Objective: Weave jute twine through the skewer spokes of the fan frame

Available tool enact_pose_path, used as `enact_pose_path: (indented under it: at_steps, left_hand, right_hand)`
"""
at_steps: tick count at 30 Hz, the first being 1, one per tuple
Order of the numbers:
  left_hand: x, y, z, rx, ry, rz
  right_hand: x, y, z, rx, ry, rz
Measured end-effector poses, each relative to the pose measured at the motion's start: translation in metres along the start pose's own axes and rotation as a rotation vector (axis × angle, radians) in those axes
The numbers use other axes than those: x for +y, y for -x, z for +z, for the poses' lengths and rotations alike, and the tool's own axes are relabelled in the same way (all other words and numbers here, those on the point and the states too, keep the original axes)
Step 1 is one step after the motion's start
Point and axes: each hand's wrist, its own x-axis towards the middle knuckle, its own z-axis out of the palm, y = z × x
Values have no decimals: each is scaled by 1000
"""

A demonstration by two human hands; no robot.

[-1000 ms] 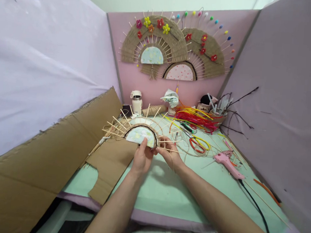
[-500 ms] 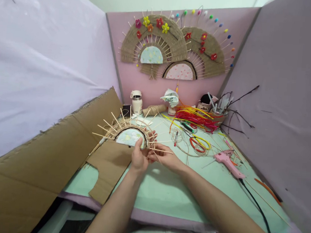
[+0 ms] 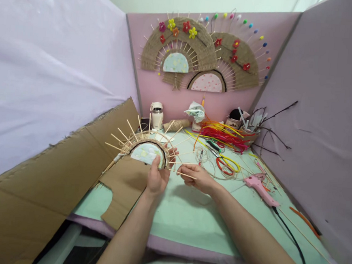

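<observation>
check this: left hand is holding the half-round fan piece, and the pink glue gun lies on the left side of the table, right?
Not quite: the pink glue gun lies on the right side of the table, as the head view shows. The left hand is holding the half-round fan piece.

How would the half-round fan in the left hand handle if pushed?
The half-round fan would probably keep its shape: gripped near one end by the left hand, it shows no obvious sag. It seems light, its sticks being slim. Those project unguarded, so a push could bend or snap them.
</observation>
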Motion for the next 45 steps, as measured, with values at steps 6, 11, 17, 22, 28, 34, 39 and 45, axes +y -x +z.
enact_pose_path:
  at_steps: [6,11,17,22,28,34,39,45]
  left_hand:
    - [-1,4,-1,-60,105,-144]
    - [-4,6,1,-80,159,-285]
    - [-4,5,-1,-88,191,-281]
    - [-4,6,-1,-136,198,-287]
    - [-4,5,-1,-96,193,-261]
    - [-3,1,-5,-59,177,-208]
    - [-5,0,-4,-25,135,-159]
    - [-3,-2,-4,31,159,-127]
  right_hand:
    - [-2,19,-16,42,311,-82]
    - [-7,25,-10,-9,547,-92]
    - [-7,27,-7,47,636,-121]
    - [-5,26,-7,48,676,-116]
    - [-7,25,-7,106,691,-104]
    - [-11,24,-19,409,510,-190]
    - [-7,23,-32,583,255,-404]
    - [-14,30,-22,559,491,-451]
